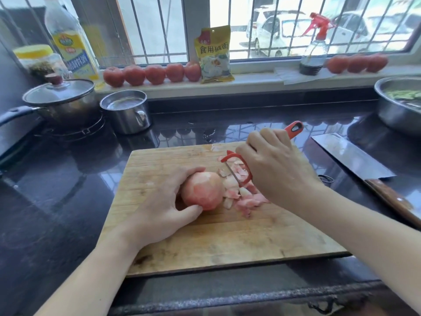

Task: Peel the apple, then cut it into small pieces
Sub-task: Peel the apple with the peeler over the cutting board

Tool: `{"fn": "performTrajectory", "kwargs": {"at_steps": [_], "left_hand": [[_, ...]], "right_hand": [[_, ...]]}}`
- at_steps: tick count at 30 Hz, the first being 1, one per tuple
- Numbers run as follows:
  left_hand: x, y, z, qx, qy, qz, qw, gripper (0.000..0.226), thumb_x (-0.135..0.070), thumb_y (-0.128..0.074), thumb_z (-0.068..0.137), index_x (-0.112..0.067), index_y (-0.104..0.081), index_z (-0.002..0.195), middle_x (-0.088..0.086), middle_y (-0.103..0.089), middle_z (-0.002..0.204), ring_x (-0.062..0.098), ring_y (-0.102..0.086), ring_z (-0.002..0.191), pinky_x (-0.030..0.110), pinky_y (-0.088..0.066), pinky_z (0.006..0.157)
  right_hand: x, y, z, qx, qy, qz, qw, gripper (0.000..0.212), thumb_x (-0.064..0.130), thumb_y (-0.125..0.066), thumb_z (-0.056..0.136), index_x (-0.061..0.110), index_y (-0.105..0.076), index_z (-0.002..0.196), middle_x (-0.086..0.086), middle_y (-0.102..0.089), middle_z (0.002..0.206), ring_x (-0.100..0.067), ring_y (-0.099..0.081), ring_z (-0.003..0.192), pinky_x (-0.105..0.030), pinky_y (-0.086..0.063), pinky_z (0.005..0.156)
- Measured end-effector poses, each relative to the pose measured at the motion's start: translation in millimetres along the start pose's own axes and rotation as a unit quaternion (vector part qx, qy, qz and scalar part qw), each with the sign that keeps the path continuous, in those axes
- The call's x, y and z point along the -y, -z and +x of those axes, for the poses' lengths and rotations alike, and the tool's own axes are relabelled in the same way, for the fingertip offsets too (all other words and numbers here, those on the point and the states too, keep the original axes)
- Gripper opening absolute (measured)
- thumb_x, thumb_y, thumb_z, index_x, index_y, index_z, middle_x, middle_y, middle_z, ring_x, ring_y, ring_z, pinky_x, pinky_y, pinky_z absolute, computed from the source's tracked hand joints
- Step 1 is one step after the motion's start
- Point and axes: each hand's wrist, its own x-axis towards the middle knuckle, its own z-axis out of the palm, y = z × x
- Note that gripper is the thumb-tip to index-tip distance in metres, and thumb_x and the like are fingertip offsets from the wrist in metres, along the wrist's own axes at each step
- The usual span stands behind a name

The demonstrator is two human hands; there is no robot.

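Apple (203,190) sits on the wooden cutting board (205,242), mostly peeled w/ pale pink flesh showing. Left hand (159,210) grips it from the left side, fingers curled over the top and thumb tucked under the front, so it's pinned on its side against the board.

Right hand (275,169) is wrapped around a red peeler (239,169), fist closed on the handle, w/ the handle's end poking out behind the knuckles. Blade end hangs just right of the apple, right next to it; can't tell if it's actually touching.

Pile of peel scraps (241,197) lies on the board btwn the apple and the right hand, pink and white bits, a few more further back near the board's far edge.

Cleaver (350,158) w/ a wooden handle lies on the dark counter (68,190) to the right of the board, not touching it.

Other stuff: lidded pot (61,99) on the burner at back left, steel mug (126,111) beside it, steel bowl (398,103) w/ greens at far right, row of tomatoes (150,74) along the windowsill plus a yellow packet (214,54) and a spray bottle (315,46).
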Motion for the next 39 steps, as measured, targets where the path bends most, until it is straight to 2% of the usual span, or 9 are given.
{"fn": "performTrajectory", "kwargs": {"at_steps": [3, 7, 10, 14, 17, 24, 29, 32, 39], "left_hand": [[-2.4, -3.5, 0.2, -0.003, -0.007, 0.026, 1.0, 0.068, -0.033, -0.075, 0.081, -0.046, -0.045, 0.141, -0.023, -0.053, 0.136, 0.001, -0.051, 0.128, 0.02, -0.044, 0.105], [-7.1, -8.7, 4.0, -0.033, -0.001, 0.057, 0.998, 0.067, -0.052, -0.082, 0.078, -0.065, -0.04, 0.128, -0.034, -0.047, 0.131, -0.012, -0.045, 0.124, 0.007, -0.036, 0.097], [-2.3, -9.9, 3.3, -0.058, 0.016, 0.053, 0.997, 0.07, -0.056, -0.086, 0.073, -0.065, -0.043, 0.127, -0.036, -0.052, 0.127, -0.009, -0.051, 0.121, 0.017, -0.043, 0.1], [0.6, -11.4, 3.8, -0.065, 0.026, 0.037, 0.997, 0.069, -0.052, -0.087, 0.073, -0.047, -0.051, 0.132, -0.022, -0.062, 0.123, 0.0, -0.06, 0.114, 0.036, -0.053, 0.098], [-2.2, -12.2, 5.4, -0.057, 0.012, 0.023, 0.998, 0.065, -0.052, -0.085, 0.074, -0.043, -0.054, 0.131, -0.018, -0.063, 0.122, 0.006, -0.061, 0.115, 0.041, -0.054, 0.097], [-2.8, -9.6, -0.7, -0.049, -0.002, 0.018, 0.999, 0.064, -0.042, -0.091, 0.07, -0.041, -0.056, 0.124, -0.021, -0.059, 0.122, 0.005, -0.057, 0.115, 0.043, -0.053, 0.098], [-3.0, -8.8, -0.6, -0.035, -0.01, 0.033, 0.999, 0.074, -0.027, -0.096, 0.069, -0.046, -0.053, 0.126, -0.022, -0.056, 0.129, 0.002, -0.053, 0.122, 0.038, -0.047, 0.105], [-5.0, -8.9, -2.6, -0.036, -0.001, 0.026, 0.999, 0.075, -0.026, -0.096, 0.069, -0.051, -0.051, 0.124, -0.027, -0.056, 0.127, 0.001, -0.054, 0.12, 0.036, -0.046, 0.106], [-8.4, -13.0, -0.7, -0.051, -0.001, 0.016, 0.999, 0.077, -0.027, -0.097, 0.067, -0.042, -0.055, 0.13, -0.024, -0.059, 0.127, 0.001, -0.057, 0.121, 0.036, -0.051, 0.102]], "right_hand": [[10.9, -0.3, -2.3, -0.043, 0.021, 0.03, 0.998, 0.026, -0.003, -0.059, 0.075, 0.016, -0.061, 0.092, -0.004, -0.053, 0.092, -0.027, -0.046, 0.087, -0.038, -0.034, 0.084], [28.4, 1.1, 4.9, -0.064, 0.047, 0.035, 0.996, 0.019, -0.003, -0.049, 0.083, 0.014, -0.056, 0.084, -0.006, -0.052, 0.088, -0.029, -0.047, 0.085, -0.042, -0.038, 0.083], [33.3, 6.5, 8.1, -0.047, 0.067, 0.027, 0.996, 0.029, -0.003, -0.03, 0.086, 0.013, -0.055, 0.085, -0.008, -0.052, 0.089, -0.031, -0.047, 0.086, -0.044, -0.039, 0.084], [35.5, 7.9, 9.5, -0.034, 0.075, 0.012, 0.997, 0.037, -0.001, -0.019, 0.086, 0.012, -0.054, 0.085, -0.009, -0.051, 0.09, -0.031, -0.047, 0.088, -0.045, -0.039, 0.085], [34.4, 4.0, 9.2, -0.038, 0.063, 0.007, 0.997, 0.034, -0.001, -0.021, 0.083, 0.012, -0.053, 0.083, -0.009, -0.05, 0.088, -0.031, -0.047, 0.086, -0.044, -0.039, 0.083], [-7.8, -17.0, -5.0, 0.068, -0.038, -0.016, 0.997, 0.018, 0.01, -0.041, 0.079, 0.014, -0.056, 0.087, -0.008, -0.051, 0.09, -0.029, -0.045, 0.088, -0.043, -0.034, 0.082], [-3.3, -9.9, -8.5, 0.072, -0.057, -0.013, 0.996, 0.026, -0.005, -0.054, 0.072, 0.016, -0.053, 0.087, -0.003, -0.046, 0.089, -0.025, -0.039, 0.085, -0.039, -0.032, 0.08], [7.3, 3.2, -14.2, 0.06, -0.068, 0.014, 0.996, 0.025, -0.002, -0.051, 0.076, 0.016, -0.054, 0.093, -0.003, -0.049, 0.095, -0.026, -0.043, 0.091, -0.039, -0.035, 0.084], [53.5, 12.4, -15.4, 0.008, -0.084, 0.044, 0.995, 0.017, 0.002, -0.058, 0.07, 0.013, -0.058, 0.084, -0.01, -0.054, 0.089, -0.034, -0.051, 0.091, -0.045, -0.036, 0.082]]}}
